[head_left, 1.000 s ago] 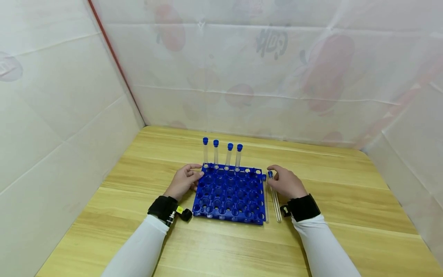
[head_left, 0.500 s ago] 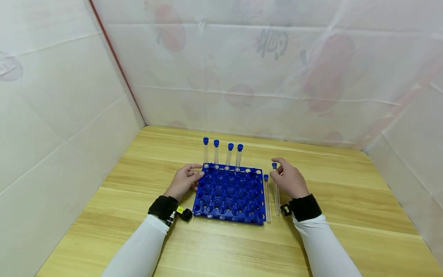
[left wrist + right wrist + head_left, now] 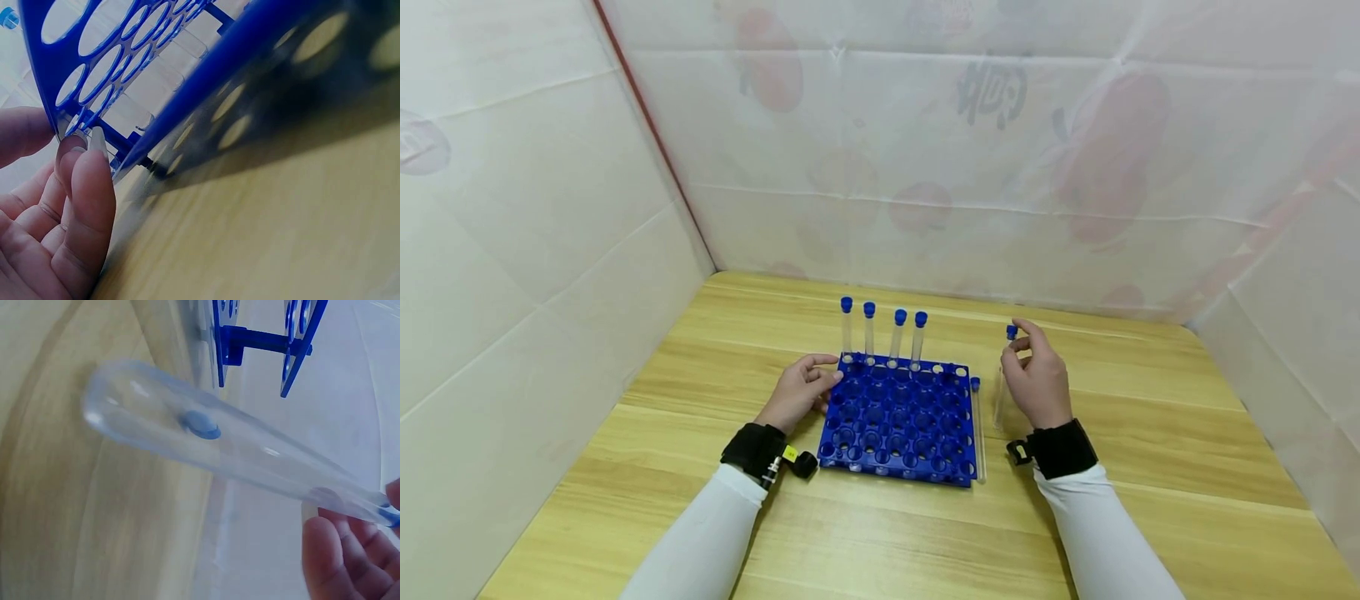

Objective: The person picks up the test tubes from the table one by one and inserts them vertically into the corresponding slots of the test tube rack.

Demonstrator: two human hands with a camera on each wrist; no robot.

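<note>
A blue tube rack (image 3: 897, 421) stands mid-table, with several clear blue-capped tubes (image 3: 882, 338) upright in its far row. My left hand (image 3: 800, 392) holds the rack's left far corner; in the left wrist view its fingertips (image 3: 84, 162) pinch the rack's edge (image 3: 94, 69). My right hand (image 3: 1037, 379) pinches a clear test tube (image 3: 1003, 379) near its blue cap and holds it almost upright off the table, right of the rack. The right wrist view shows that tube (image 3: 212, 440) lifted, its round end clear of the wood. Another capped tube (image 3: 977, 429) lies flat along the rack's right side.
The wooden table (image 3: 1150, 467) is boxed in by white sheet walls (image 3: 535, 217) on the left, back and right. Black wrist straps (image 3: 1056, 450) sit on both forearms.
My right hand has lifted one of the two lying tubes off the table and tipped it from flat to nearly upright, moving it up and slightly right. The left hand has stayed on the rack.
</note>
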